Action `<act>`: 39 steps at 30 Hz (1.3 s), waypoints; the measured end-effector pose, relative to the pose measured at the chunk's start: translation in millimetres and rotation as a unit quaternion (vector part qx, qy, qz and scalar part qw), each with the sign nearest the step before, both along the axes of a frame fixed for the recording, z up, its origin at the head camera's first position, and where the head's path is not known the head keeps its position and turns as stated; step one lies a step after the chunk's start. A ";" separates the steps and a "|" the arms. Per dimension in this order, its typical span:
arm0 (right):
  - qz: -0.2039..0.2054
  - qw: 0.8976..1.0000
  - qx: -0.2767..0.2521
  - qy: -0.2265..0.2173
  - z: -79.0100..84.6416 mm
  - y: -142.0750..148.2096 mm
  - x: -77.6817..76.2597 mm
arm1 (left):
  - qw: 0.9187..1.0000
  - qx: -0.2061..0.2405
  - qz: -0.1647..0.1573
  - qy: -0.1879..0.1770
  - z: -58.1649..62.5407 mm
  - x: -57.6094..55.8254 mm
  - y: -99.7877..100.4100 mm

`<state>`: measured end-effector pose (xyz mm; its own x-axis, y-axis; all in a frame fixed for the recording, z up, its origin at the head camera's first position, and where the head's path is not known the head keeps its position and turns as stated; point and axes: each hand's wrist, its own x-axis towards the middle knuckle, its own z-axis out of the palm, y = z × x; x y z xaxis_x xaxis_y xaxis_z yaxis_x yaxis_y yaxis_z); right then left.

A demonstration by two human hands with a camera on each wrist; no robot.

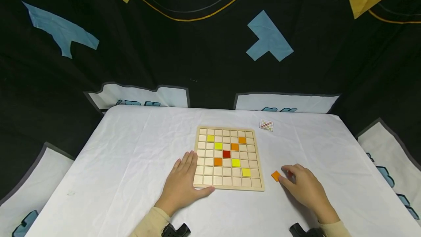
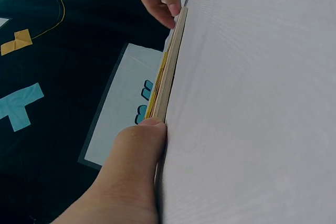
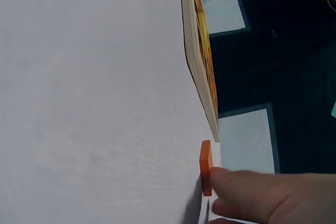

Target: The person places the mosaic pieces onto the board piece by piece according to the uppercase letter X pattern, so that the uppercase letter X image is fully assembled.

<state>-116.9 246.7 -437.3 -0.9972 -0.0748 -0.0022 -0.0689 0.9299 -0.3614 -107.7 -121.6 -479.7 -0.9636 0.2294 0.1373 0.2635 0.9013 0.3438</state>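
A wooden grid board [image 1: 229, 188] lies flat on the table, holding pale squares, several yellow and orange tiles and a red tile [image 1: 226, 154]. My left hand [image 1: 183, 182] rests along its left side, fingers straight and thumb spread by the near edge. In the left wrist view that thumb touches the board's rim [image 2: 169, 85]. To the right of the board, my right hand [image 1: 304, 185] has its thumb against a loose orange tile [image 1: 275, 175], the other fingers curled. The tile [image 3: 205, 169] also shows in the right wrist view; which fingertip opposes the thumb is hidden.
A small card [image 1: 266, 125] with a coloured grid lies behind the board to the right. White cloth [image 1: 131, 164] covers the table. A black curtain [image 1: 197, 61] with blue and yellow shapes hangs behind.
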 end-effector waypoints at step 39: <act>0.069 0.978 -0.196 0.023 -12.2 -95.3 -16.6 | 1.000 -0.003 0.000 -0.004 0.7 0.0 -0.6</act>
<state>-133.4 151.4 -449.5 -0.9758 -0.1953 0.0988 -0.2094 0.7015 -0.6812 -107.7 -122.2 -479.0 -0.9649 0.2293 0.1279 0.2599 0.9035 0.3409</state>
